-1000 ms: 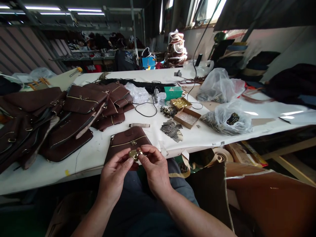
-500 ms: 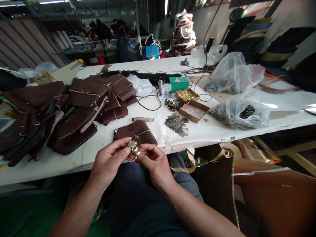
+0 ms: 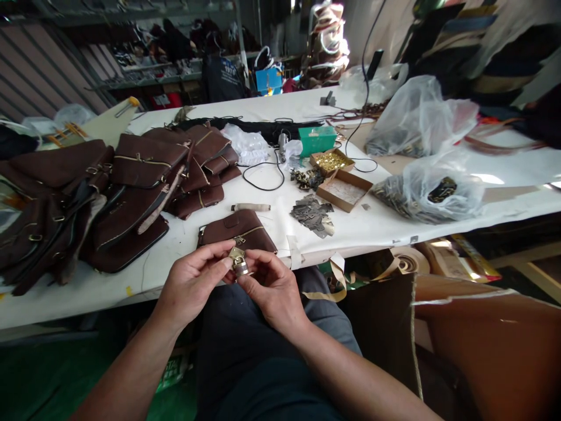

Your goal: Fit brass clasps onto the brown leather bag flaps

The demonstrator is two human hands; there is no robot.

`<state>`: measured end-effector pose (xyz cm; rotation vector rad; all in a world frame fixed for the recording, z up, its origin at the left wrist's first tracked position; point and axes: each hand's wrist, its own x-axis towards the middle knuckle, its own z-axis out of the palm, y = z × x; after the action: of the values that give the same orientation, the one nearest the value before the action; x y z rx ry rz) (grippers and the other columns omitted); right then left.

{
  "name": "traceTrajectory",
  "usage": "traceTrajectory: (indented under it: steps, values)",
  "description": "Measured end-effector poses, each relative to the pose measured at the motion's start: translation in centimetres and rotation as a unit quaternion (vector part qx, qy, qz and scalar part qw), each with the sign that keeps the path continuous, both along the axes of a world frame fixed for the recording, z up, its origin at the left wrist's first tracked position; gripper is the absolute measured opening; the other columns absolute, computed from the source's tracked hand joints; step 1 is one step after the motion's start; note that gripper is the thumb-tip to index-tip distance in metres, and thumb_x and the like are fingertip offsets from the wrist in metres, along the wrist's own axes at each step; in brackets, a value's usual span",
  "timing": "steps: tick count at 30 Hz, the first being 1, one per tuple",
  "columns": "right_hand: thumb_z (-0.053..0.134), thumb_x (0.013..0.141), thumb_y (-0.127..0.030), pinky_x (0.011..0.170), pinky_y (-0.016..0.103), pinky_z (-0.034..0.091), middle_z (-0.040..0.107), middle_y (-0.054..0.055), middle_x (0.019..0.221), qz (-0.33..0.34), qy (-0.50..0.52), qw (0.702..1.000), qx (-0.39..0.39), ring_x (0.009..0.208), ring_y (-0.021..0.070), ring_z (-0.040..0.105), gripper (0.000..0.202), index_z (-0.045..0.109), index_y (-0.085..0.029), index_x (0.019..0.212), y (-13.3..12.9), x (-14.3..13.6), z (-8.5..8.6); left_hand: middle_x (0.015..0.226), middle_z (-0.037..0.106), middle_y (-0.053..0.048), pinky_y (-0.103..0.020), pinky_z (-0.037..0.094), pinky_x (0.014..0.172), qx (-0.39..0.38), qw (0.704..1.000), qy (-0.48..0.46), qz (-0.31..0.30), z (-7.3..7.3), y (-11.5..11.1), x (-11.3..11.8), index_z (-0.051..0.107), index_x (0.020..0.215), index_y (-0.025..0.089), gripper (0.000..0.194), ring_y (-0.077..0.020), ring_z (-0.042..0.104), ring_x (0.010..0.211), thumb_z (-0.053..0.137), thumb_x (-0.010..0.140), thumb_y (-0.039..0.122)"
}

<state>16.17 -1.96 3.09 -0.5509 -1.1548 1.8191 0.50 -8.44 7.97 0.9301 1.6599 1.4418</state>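
Note:
A small brass-coloured metal clasp (image 3: pixel 239 262), shaped like a padlock with a plate at its top, is held between my two hands above my lap. My left hand (image 3: pixel 193 283) pinches its upper plate between thumb and fingers. From the right, my right hand (image 3: pixel 274 292) has its thumb and fingertips closed at the clasp's lower body. Just beyond the hands, a dark brown leather piece (image 3: pixel 245 228) with a brass zipper lies at the table's edge, its near part hidden by my fingers.
Brown leather bags (image 3: pixel 144 169) are heaped on the white table (image 3: pixel 193 232) at left. Grey metal plates (image 3: pixel 311 215), a box of gold-coloured pieces (image 3: pixel 332 162), a green box (image 3: pixel 318 140) and plastic bags (image 3: pixel 433 190) stand towards the right. A large brown carton (image 3: pixel 491 345) is at lower right.
The clasp's body now hangs more upright and faces me, where before it slanted to the right. Both hands have stayed closed on it; the whole view has shifted slightly.

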Motion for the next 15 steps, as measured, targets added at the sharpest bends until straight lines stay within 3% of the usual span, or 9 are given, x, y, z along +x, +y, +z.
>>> traceTrajectory:
  steps: [3, 6, 10, 15]
  values:
    - [0.083, 0.088, -0.025, 0.085, 0.036, 0.057, 0.075, 0.003, 0.101, -0.038, -0.069, 0.988, 0.130, 0.088, 0.0202, 0.068, 0.024, 0.082, -0.029, 0.111, 0.21, 0.45, 0.23, 0.097, 0.081, -0.008, -0.028, 0.065, 0.068, -0.018, 0.999, 0.032, -0.002, 0.33, 0.10, 0.08, 0.080, 0.124, 0.018, 0.047, -0.0172, 0.073, 0.072, 0.086, 0.086, 0.045]
    - [0.080, 0.093, -0.029, 0.088, 0.038, 0.056, 0.076, 0.004, 0.103, -0.051, -0.087, 0.978, 0.180, 0.091, 0.0217, 0.068, 0.019, 0.083, -0.031, 0.112, 0.42, 0.85, 0.32, 0.098, 0.080, -0.007, -0.027, 0.065, 0.069, -0.024, 0.998, 0.051, -0.003, 0.50, 0.15, 0.03, 0.081, 0.124, 0.020, 0.048, -0.0173, 0.072, 0.075, 0.086, 0.085, 0.048]
    - [0.076, 0.098, -0.042, 0.082, 0.035, 0.054, 0.077, 0.004, 0.096, 0.000, -0.081, 0.994, 0.078, 0.087, 0.0201, 0.068, 0.021, 0.082, -0.026, 0.111, 0.59, 1.06, 0.19, 0.094, 0.079, -0.006, -0.029, 0.065, 0.070, -0.025, 0.997, 0.074, 0.011, 0.55, 0.15, -0.16, 0.081, 0.122, 0.021, 0.047, -0.0182, 0.072, 0.075, 0.085, 0.086, 0.051]
    - [0.078, 0.095, -0.050, 0.068, 0.028, 0.050, 0.071, 0.001, 0.076, 0.103, -0.018, 0.992, -0.067, 0.069, 0.0149, 0.064, 0.032, 0.077, -0.019, 0.090, 0.91, 0.83, 0.32, 0.096, 0.079, -0.007, -0.026, 0.061, 0.070, -0.025, 0.997, 0.068, 0.005, 0.14, -0.06, -0.32, 0.083, 0.115, 0.019, 0.041, -0.0179, 0.070, 0.079, 0.083, 0.089, 0.051]
